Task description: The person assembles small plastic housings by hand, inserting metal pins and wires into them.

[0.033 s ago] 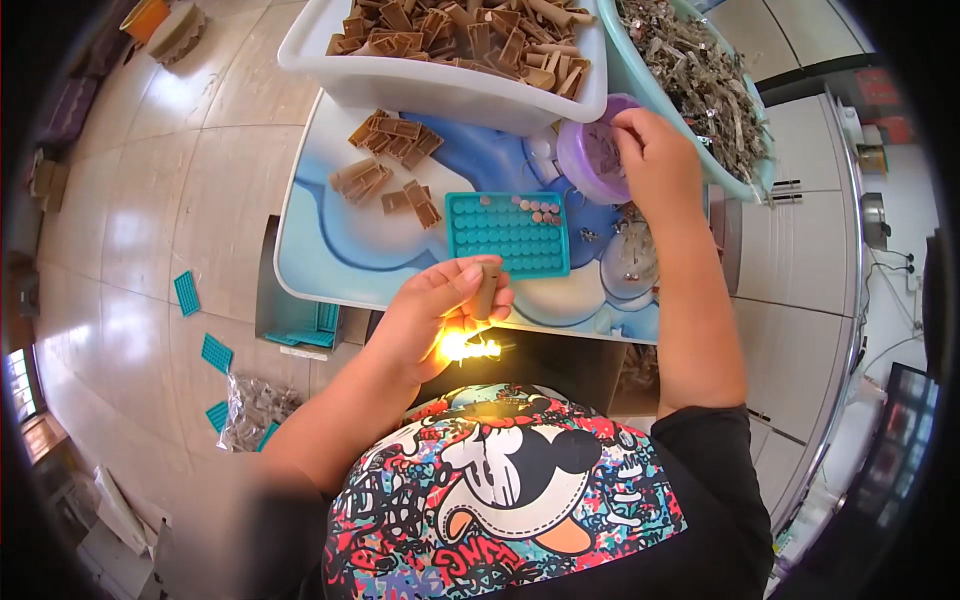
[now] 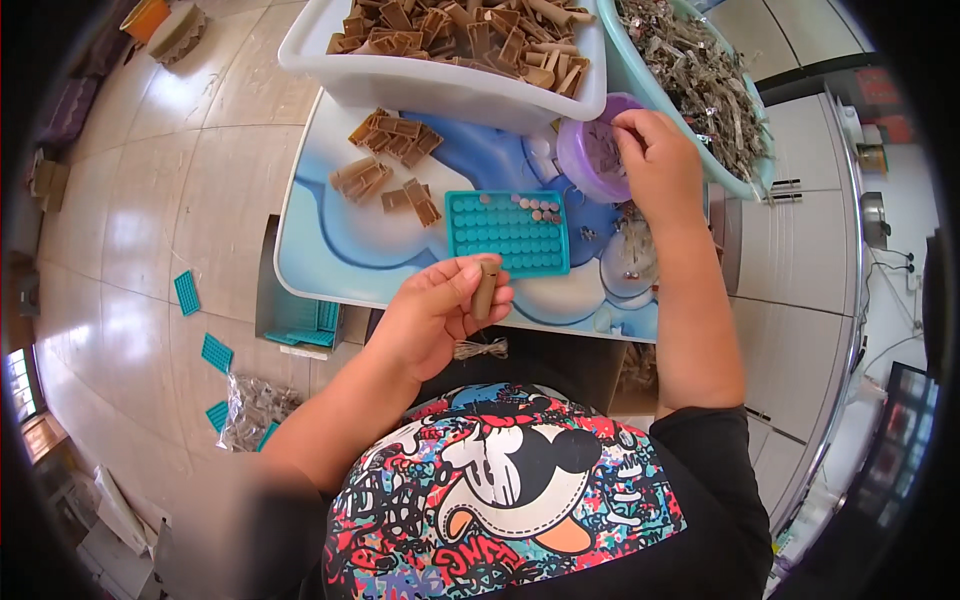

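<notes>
My left hand [image 2: 440, 310] is closed around a small brown cylinder [image 2: 485, 290], held upright in front of my chest. Just below that hand hangs a looped bundle of thin pale wire [image 2: 482, 349], unlit; how it joins the cylinder is hidden. At the rim of a purple bowl [image 2: 580, 160] my right hand [image 2: 655, 160] has its fingertips pinched together over the greyish contents, and what they hold, if anything, is hidden. Between the hands lies a teal tray [image 2: 485, 232] with rows of round hollows. Several small round pieces [image 2: 537, 210] sit in its upper right part.
Several brown plastic pieces [image 2: 400, 135] lie loose on the blue patterned table [image 2: 330, 265]. Behind them stands a white tub [image 2: 440, 85] heaped with more. A pale green basin [image 2: 620, 60] full of wire bundles is at the right. Teal trays [image 2: 187, 293] and a clear bag [image 2: 250, 410] lie on the floor.
The wire bundle below my left hand glowed bright yellow before and is now dark. Both hands have stayed in place.
</notes>
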`<state>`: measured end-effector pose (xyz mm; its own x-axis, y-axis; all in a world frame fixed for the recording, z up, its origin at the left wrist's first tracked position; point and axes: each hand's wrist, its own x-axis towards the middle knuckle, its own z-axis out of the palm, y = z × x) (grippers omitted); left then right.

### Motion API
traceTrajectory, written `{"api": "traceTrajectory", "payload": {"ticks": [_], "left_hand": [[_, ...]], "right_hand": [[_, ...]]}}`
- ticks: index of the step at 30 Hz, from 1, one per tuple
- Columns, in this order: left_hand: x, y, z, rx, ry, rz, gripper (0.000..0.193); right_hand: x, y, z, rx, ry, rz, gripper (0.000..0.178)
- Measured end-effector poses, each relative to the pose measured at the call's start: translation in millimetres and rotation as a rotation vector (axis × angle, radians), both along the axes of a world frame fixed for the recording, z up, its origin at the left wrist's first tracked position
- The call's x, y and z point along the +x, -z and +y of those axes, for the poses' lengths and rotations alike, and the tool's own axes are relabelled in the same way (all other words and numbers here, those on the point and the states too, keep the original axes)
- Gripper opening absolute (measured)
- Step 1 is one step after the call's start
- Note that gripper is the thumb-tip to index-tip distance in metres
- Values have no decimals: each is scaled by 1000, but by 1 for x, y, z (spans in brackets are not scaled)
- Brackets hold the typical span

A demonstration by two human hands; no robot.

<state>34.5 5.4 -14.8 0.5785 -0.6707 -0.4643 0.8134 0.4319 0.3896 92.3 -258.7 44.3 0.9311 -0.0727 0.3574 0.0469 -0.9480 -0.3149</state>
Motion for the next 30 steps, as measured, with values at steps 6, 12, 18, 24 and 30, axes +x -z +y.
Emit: {"api": "traceTrajectory", "payload": {"ticks": [6,12,18,24,30], "left_hand": [[-5,4,-2,-76,-6,-9,29],[-7,4,2,-81,-16,1,33],[-7,-6,-1,-72,-37,-38,22],[-8,-12,1,-133,19,-60,23],[-13,-3,1,-62,-73,34,27]], "right_hand": [[-13,8,3,329,25,-216,11],[-58,3,53,336,-170,-331,7],[-103,20,91,466,-341,-105,10],[-105,25,95,445,-368,-104,13],[-106,21,93,406,-398,-56,14]]}}
